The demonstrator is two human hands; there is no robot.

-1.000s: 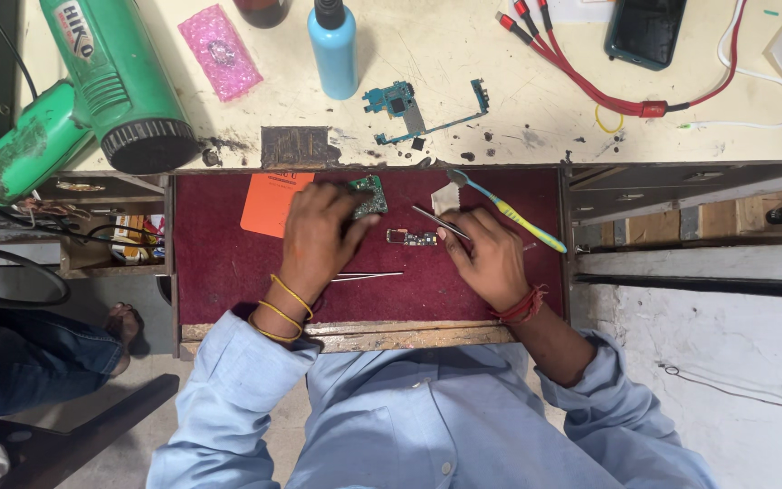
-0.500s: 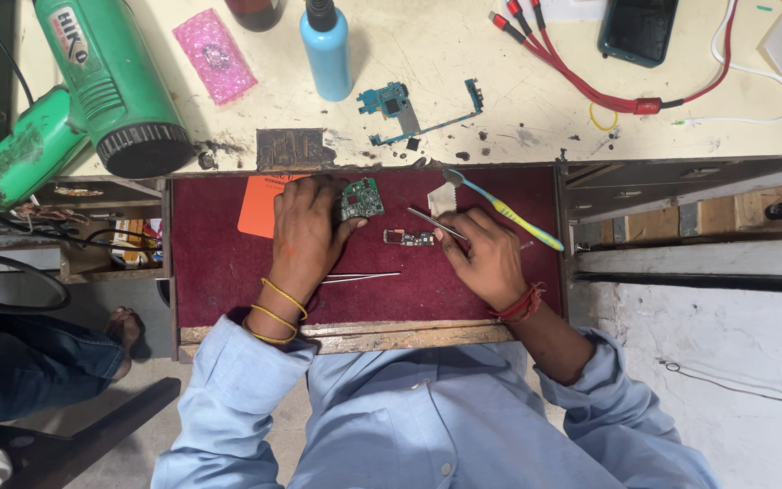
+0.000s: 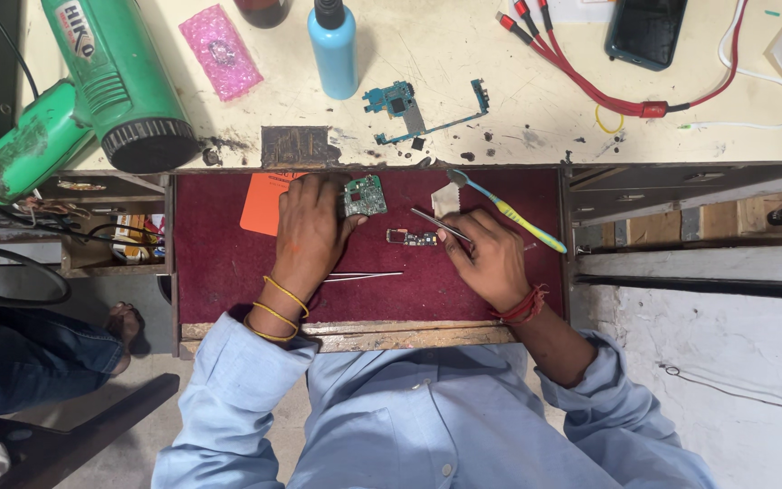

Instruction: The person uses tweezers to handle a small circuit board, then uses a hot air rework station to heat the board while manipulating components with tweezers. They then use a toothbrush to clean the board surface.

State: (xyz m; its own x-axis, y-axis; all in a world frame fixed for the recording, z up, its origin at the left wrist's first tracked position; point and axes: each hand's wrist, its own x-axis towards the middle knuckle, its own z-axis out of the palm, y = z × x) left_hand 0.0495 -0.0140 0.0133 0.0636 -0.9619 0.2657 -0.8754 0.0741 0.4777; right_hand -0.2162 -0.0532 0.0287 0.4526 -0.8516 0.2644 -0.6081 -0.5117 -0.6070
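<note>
On a maroon drawer mat (image 3: 228,263), a small green circuit board (image 3: 366,195) is gripped by the left hand (image 3: 309,231). Tweezers (image 3: 441,224) are pinched in the right hand (image 3: 491,258); their tip is hard to make out.

Two hands work over the red mat: the left hand (image 3: 309,231) and the right hand (image 3: 491,258). There are two pairs of tweezers, one held (image 3: 441,224) and one lying on the mat (image 3: 364,276). Three circuit boards show: a green one (image 3: 365,195), a small one (image 3: 412,237) and a blue one (image 3: 409,104) on the worktop (image 3: 518,100). One toothbrush (image 3: 509,213), one blue bottle (image 3: 334,50), one green heat gun (image 3: 92,81), one dark phone (image 3: 644,32).
</note>
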